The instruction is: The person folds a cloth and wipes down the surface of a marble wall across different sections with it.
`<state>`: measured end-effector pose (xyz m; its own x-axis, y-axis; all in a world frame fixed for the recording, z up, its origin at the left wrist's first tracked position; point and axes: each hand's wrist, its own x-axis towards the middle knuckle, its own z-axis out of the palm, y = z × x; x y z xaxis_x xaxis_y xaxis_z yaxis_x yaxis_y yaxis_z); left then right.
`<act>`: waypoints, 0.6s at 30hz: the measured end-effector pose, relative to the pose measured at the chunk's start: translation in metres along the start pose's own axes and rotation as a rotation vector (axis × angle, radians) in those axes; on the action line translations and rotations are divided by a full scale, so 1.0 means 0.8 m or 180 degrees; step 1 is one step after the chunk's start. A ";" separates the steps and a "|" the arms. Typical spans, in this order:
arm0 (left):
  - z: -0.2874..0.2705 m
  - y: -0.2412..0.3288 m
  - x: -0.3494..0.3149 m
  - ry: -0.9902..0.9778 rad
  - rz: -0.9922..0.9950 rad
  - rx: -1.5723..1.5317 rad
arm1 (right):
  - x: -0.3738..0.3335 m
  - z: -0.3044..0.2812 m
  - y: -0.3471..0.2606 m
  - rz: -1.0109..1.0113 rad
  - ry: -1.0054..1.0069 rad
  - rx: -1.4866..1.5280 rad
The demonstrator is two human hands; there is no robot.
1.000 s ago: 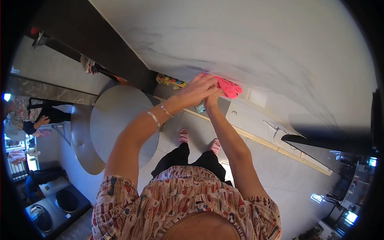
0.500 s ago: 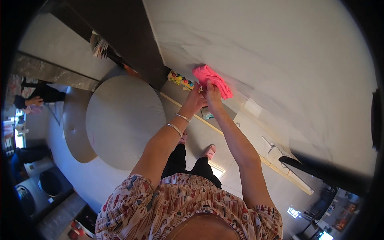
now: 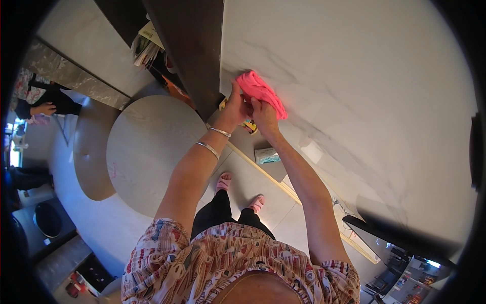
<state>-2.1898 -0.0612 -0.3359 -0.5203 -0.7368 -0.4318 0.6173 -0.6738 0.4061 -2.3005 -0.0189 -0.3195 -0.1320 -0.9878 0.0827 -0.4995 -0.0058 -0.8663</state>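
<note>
Pale wall (image 3: 344,76) backs pink cloth (image 3: 261,93), long axis slanting down rightward.

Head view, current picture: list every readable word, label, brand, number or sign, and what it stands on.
None can be read.
White-and-teal packet: print too small.
Papers on the shelf: too blurred.
Pink marks on the round tabletop: cannot tell whether writing.
Pink cloth: no lettering visible.
</note>
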 end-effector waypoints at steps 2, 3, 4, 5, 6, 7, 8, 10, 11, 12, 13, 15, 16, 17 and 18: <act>0.002 0.013 -0.011 -0.0113 -0.0074 -0.0149 | 0.001 -0.001 -0.024 -0.0173 0.0050 -0.0047; 0.005 0.018 -0.014 -0.0197 0.0080 -0.0051 | 0.003 -0.005 -0.034 -0.0284 -0.0044 -0.0240; 0.009 0.024 -0.015 -0.0301 0.0244 0.0059 | 0.007 -0.011 -0.050 -0.0414 -0.0120 -0.0435; 0.017 0.026 -0.015 -0.0310 0.0244 0.0049 | 0.010 -0.016 -0.060 -0.0416 -0.0120 -0.0449; 0.026 0.027 -0.013 -0.0021 0.0294 -0.0031 | 0.014 -0.020 -0.071 -0.0312 -0.0213 -0.0739; 0.038 0.027 -0.007 0.0238 0.0337 -0.0107 | 0.020 -0.027 -0.075 -0.0209 -0.0280 -0.1047; 0.029 0.028 0.003 0.0209 0.0339 -0.0103 | 0.025 -0.022 -0.070 -0.0220 -0.0257 -0.1061; -0.009 0.022 0.028 -0.0166 0.0378 -0.0352 | 0.034 -0.004 -0.052 -0.0508 -0.0546 -0.1450; -0.032 0.013 0.039 -0.0173 0.0364 -0.0355 | 0.038 0.007 -0.050 -0.0496 -0.0540 -0.1459; -0.055 0.002 0.048 -0.0240 0.0694 -0.0073 | 0.042 0.018 -0.051 0.0027 -0.0880 -0.1549; -0.088 0.007 0.053 -0.0265 0.1082 0.0251 | 0.047 0.038 -0.061 0.0497 -0.1244 -0.1572; -0.113 0.019 0.077 -0.0507 0.0408 -0.0522 | 0.051 0.071 -0.022 0.0111 -0.0999 -0.1583; -0.100 -0.006 0.089 -0.0354 0.0480 -0.0594 | 0.049 0.064 0.006 0.0214 -0.0775 -0.1437; -0.107 -0.002 0.082 -0.0107 0.0688 -0.0590 | 0.041 0.072 -0.001 0.0200 -0.0621 -0.1164; -0.137 0.006 0.087 0.0133 0.0541 -0.0514 | 0.034 0.079 -0.011 0.0156 -0.0614 -0.1117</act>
<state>-2.1584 -0.1093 -0.4524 -0.3780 -0.8337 -0.4026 0.7820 -0.5203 0.3432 -2.2460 -0.0557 -0.3408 -0.0166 -0.9969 -0.0775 -0.7630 0.0627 -0.6433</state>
